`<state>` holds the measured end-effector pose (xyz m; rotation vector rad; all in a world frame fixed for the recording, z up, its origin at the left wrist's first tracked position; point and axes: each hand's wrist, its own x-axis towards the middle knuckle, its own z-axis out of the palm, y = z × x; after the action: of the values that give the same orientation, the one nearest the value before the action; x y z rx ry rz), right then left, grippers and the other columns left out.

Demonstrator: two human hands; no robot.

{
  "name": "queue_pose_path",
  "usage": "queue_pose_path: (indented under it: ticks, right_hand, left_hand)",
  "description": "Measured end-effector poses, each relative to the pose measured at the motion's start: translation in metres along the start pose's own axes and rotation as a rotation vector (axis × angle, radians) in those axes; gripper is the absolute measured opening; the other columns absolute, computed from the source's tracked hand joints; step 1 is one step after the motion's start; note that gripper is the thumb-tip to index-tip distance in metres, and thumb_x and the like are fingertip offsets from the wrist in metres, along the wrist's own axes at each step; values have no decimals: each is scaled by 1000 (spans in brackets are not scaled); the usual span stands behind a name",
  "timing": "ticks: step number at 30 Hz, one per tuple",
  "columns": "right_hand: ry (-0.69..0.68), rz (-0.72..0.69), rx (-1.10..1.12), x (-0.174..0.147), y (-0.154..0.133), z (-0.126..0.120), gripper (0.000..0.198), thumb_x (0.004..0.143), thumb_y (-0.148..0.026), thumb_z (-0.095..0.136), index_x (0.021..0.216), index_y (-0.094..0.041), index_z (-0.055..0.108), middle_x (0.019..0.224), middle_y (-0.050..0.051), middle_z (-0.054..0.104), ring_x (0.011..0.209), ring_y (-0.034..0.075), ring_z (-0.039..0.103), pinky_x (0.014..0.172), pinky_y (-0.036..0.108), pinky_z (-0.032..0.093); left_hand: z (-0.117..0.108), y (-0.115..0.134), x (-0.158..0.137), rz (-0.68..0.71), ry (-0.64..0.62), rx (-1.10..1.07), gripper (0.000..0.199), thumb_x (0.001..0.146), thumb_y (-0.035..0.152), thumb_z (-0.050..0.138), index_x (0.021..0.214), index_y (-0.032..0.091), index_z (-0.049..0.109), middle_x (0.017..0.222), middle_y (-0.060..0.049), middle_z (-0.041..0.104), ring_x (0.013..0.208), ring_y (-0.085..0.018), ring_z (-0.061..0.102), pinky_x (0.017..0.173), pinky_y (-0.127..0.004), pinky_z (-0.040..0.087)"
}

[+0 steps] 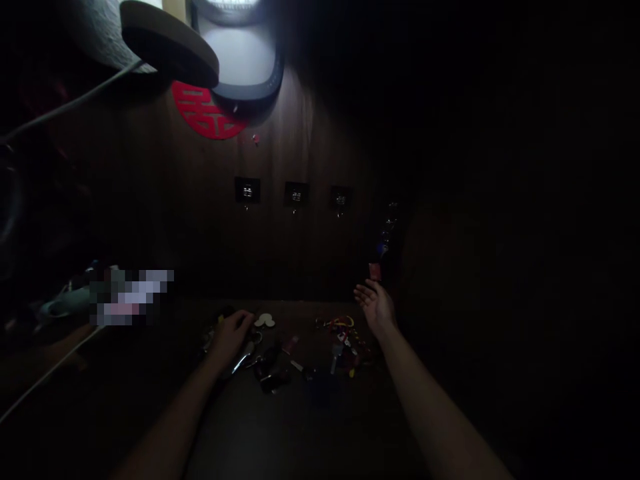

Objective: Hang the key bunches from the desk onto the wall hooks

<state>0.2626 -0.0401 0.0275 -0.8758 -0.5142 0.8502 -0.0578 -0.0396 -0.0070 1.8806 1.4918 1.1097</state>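
Observation:
My left hand (234, 333) lies low over the table, fingers loosely stretched to the right, among small dark items. Just beyond its fingertips is a white three-lobed piece (265, 321); a shiny metal strip (242, 360) shows beside the wrist. My right hand (377, 310) is raised at the right, palm turned up and fingers apart. Directly above its fingers is a small red tag (375, 271), below a shiny hanging cluster (386, 230); whether the hand touches the tag I cannot tell. Between the hands lies a colourful beaded cord (345, 327) with several keyring-like pieces.
Three dark hook plates (297, 195) line the wooden wall. A lit lamp (240, 60) and a round disc (170, 43) with a white cable are above, near a red cut-out decoration (210, 117). A blurred phone-like screen (133, 298) is at left. Much is dark.

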Motion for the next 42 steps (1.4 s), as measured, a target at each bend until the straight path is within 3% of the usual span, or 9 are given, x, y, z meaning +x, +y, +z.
queue_pose_path:
  ticks: [6, 11, 15, 18, 22, 28, 33, 42]
  right_hand:
    - [-80, -23, -60, -27, 25, 12, 22, 64, -33, 63, 80, -21, 56, 63, -2, 65, 55, 11, 62, 50, 20, 44]
    - [-211, -31, -250, -50, 50, 27, 30, 60, -40, 65, 81, -19, 57, 64, -1, 63, 52, 12, 59, 47, 21, 41]
    - [-330, -167, -496, -65, 58, 35, 24, 65, -37, 59, 81, -19, 58, 66, 0, 63, 55, 13, 59, 53, 24, 44]
    - [-446, -290, -704, -74, 60, 35, 19, 72, -32, 53, 84, -19, 60, 77, 2, 65, 68, 16, 61, 65, 28, 46]
    - [-688, -463, -913, -81, 66, 33, 19, 78, -22, 47, 89, -21, 63, 93, 3, 65, 92, 18, 59, 83, 33, 42]
    - [-973, -590, -1142, -86, 77, 32, 27, 82, -15, 47, 100, -25, 64, 101, 3, 64, 99, 17, 53, 89, 35, 38]
    - [-985, -606, -1279, -85, 83, 27, 25, 83, -20, 48, 101, -26, 64, 109, 4, 60, 103, 18, 50, 89, 35, 38]
    - [-889, -615, -1405, -76, 72, 19, 15, 81, -21, 51, 89, -23, 64, 101, 4, 61, 100, 20, 49, 87, 36, 36]
  left_hand:
    - [1, -4, 2, 17, -3, 6, 34, 78, 43, 39, 76, 19, 63, 67, 0, 67, 68, -17, 61, 63, -25, 42]
    - [2, -5, 1, 25, 0, 47, 33, 80, 43, 38, 79, 20, 63, 72, 0, 68, 71, -17, 62, 62, -23, 42]
    - [1, -2, -1, 50, 15, 90, 32, 80, 42, 38, 80, 21, 63, 78, 0, 69, 76, -17, 62, 65, -23, 42]
    - [1, 1, -4, 63, 2, 122, 31, 82, 40, 37, 83, 22, 63, 80, 0, 69, 76, -17, 63, 66, -24, 42]
    - [-1, 3, -6, 77, -35, 192, 31, 84, 39, 36, 86, 22, 63, 80, -1, 68, 74, -17, 62, 64, -24, 40]
    - [-4, 0, -5, 74, -44, 358, 33, 86, 40, 34, 92, 24, 62, 84, -3, 68, 79, -19, 62, 65, -25, 39]
    - [-7, -6, -2, 47, -98, 435, 32, 86, 39, 34, 94, 25, 62, 87, -4, 68, 80, -19, 62, 66, -25, 40]
    - [-13, -5, -3, 41, -93, 361, 32, 86, 38, 35, 92, 24, 63, 88, -4, 68, 81, -19, 62, 66, -25, 40]
